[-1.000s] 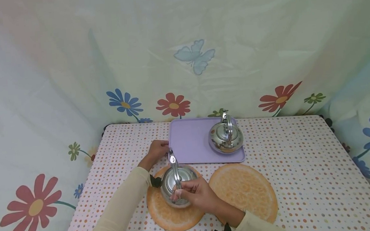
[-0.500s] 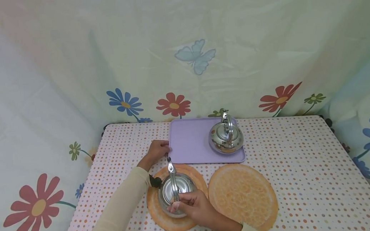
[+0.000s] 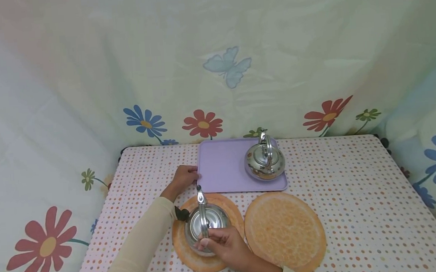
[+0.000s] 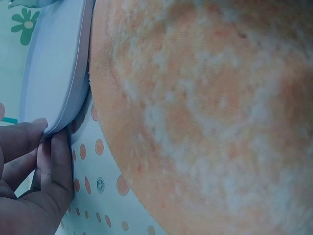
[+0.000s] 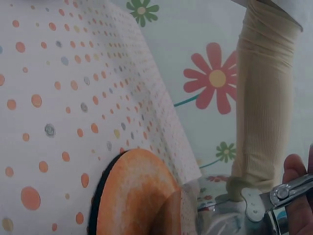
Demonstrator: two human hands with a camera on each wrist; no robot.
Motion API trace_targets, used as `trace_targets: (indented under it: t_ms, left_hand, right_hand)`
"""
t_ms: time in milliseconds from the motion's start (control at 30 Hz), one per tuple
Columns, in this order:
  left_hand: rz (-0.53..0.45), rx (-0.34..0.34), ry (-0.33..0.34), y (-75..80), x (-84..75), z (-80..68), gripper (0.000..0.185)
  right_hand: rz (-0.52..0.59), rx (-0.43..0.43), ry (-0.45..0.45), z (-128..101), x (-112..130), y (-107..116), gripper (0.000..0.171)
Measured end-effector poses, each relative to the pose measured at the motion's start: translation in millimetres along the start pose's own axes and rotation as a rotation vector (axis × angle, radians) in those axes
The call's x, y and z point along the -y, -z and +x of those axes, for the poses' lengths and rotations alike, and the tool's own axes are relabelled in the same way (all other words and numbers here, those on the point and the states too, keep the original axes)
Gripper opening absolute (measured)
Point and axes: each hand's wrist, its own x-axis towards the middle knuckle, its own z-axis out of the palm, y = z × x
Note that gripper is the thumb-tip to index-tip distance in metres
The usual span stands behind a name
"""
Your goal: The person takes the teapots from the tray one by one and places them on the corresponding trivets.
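Head view: the right hand (image 3: 223,247) curls round the handle of a steel kettle (image 3: 205,227), which sits on the left orange round mat (image 3: 184,256) near the table's front edge. The left hand (image 3: 183,176) pinches the left rim of a lilac tray (image 3: 222,169), which lies toward the table's back edge; the left wrist view shows thumb and fingers (image 4: 54,161) clamped on that rim, with the mat's fuzzy orange surface just beside it. A second steel kettle (image 3: 264,162) stands on the tray's right half, handle upright. Another orange round mat (image 3: 285,228) lies just right of the first, touching it or nearly so. The table (image 3: 350,185) wears a polka-dot cloth, and flowered sheeting hangs behind.
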Motion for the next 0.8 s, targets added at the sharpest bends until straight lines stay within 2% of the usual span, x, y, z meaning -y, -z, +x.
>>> trace_targets:
  t_ms: [200,500,800]
  left_hand:
    - [0.026,-0.006,-0.014,-0.6,0.8,-1.3,0.042]
    - [-0.012,0.005,0.001,-0.4,-0.9,-3.2,0.043]
    - [-0.001,0.008,-0.003,-0.7,-1.0,-2.1,0.042]
  right_hand:
    - [0.002,-0.043,-0.049,0,3,-4,0.013]
    - [0.025,-0.015,-0.060,-2,2,-1,0.017]
    - [0.069,0.027,-0.213,2,7,9,0.023]
